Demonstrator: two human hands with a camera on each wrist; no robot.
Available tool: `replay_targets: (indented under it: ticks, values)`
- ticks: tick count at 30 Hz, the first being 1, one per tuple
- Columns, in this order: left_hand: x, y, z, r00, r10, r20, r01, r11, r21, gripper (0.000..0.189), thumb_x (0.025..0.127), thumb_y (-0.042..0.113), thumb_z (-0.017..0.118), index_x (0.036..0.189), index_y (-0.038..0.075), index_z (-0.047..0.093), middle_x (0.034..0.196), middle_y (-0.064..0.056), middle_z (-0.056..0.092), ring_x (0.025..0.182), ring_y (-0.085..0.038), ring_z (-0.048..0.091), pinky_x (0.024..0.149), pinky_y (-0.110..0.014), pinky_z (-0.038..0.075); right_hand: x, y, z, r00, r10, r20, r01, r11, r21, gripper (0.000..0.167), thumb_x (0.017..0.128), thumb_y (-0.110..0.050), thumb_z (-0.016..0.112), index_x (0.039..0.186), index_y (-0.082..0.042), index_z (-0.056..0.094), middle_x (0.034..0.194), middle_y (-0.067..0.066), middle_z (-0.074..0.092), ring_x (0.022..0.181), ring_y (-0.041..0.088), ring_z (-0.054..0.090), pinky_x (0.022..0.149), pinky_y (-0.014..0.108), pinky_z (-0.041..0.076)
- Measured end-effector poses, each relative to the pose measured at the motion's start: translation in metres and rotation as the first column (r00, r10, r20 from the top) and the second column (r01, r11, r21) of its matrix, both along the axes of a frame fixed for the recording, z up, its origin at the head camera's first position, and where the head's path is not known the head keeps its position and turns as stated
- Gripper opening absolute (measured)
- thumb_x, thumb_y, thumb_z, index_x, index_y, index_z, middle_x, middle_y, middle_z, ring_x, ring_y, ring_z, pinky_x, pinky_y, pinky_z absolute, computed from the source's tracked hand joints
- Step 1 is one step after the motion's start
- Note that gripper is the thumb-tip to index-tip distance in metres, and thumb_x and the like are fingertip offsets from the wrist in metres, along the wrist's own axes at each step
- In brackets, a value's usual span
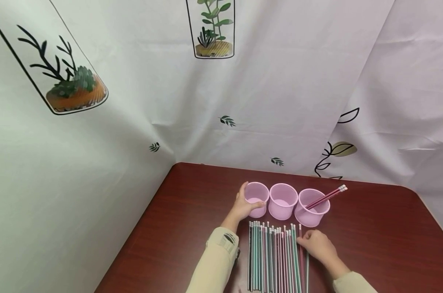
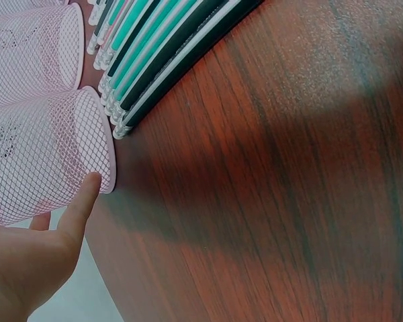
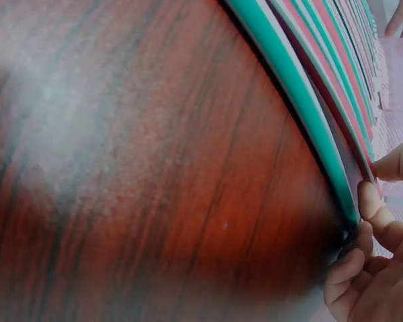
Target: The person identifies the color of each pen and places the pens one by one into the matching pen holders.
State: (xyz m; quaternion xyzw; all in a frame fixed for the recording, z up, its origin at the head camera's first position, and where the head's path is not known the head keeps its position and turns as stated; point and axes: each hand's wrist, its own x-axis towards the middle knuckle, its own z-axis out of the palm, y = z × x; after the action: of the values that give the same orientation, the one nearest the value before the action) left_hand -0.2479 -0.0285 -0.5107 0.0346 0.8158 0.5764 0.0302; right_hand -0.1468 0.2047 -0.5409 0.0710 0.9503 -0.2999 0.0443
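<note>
Three pink mesh pencil cups stand side by side. My left hand (image 1: 241, 206) holds the left cup (image 1: 257, 191), with the thumb across its front and the fingers around its far left side. In the left wrist view the thumb (image 2: 80, 204) lies along the mesh, its tip close to the rim. My right hand (image 1: 318, 245) pinches a red pencil (image 1: 301, 254) near its eraser end, at the right of a row of pencils (image 1: 273, 260). A green pencil (image 3: 302, 104) lies under the curled lower fingers. Red pencils (image 1: 325, 198) lean in the right cup (image 1: 311, 219).
The middle cup (image 1: 281, 211) stands between the other two. All of this is on a dark red wooden table (image 1: 192, 195), with the pencils' eraser ends toward the cups. A white printed cloth (image 1: 280, 89) hangs behind the table and along its left side.
</note>
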Motion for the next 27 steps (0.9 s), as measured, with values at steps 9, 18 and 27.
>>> replay_targets:
  ticks: [9, 18, 27]
  values:
    - [0.000, 0.000, 0.000, 1.000, -0.002, -0.005, 0.002, 1.000, -0.006, 0.100, 0.066, 0.024, 0.084, 0.145, 0.016, 0.025, 0.138, -0.021, 0.034, 0.120, -0.039, 0.042, 0.097, -0.055, 0.034, -0.001, 0.003, 0.004, 0.998, 0.013, -0.062, -0.017, 0.998, -0.064, 0.024, 0.073, -0.023, 0.065, 0.057, -0.013, 0.049, 0.053, -0.005, 0.043, 0.052, 0.013, 0.040, 0.051, 0.028, 0.034]
    - [0.000, 0.000, -0.001, 1.000, 0.003, -0.003, -0.003, 1.000, -0.012, 0.099, 0.065, 0.025, 0.084, 0.145, 0.019, 0.025, 0.136, -0.021, 0.036, 0.119, -0.040, 0.042, 0.096, -0.055, 0.034, -0.003, 0.007, 0.014, 0.996, 0.032, -0.080, -0.037, 0.997, -0.069, 0.017, 0.073, -0.023, 0.063, 0.063, -0.011, 0.056, 0.056, -0.003, 0.049, 0.055, 0.013, 0.043, 0.052, 0.029, 0.036]
    - [-0.001, -0.001, -0.003, 1.000, 0.002, -0.006, -0.002, 1.000, -0.023, 0.099, 0.065, 0.025, 0.084, 0.144, 0.018, 0.025, 0.135, -0.021, 0.036, 0.118, -0.040, 0.043, 0.095, -0.056, 0.035, -0.005, 0.006, 0.039, 0.994, 0.043, -0.103, -0.052, 0.995, -0.086, 0.015, 0.074, -0.022, 0.065, 0.067, -0.011, 0.058, 0.059, -0.003, 0.048, 0.058, 0.014, 0.042, 0.054, 0.029, 0.036]
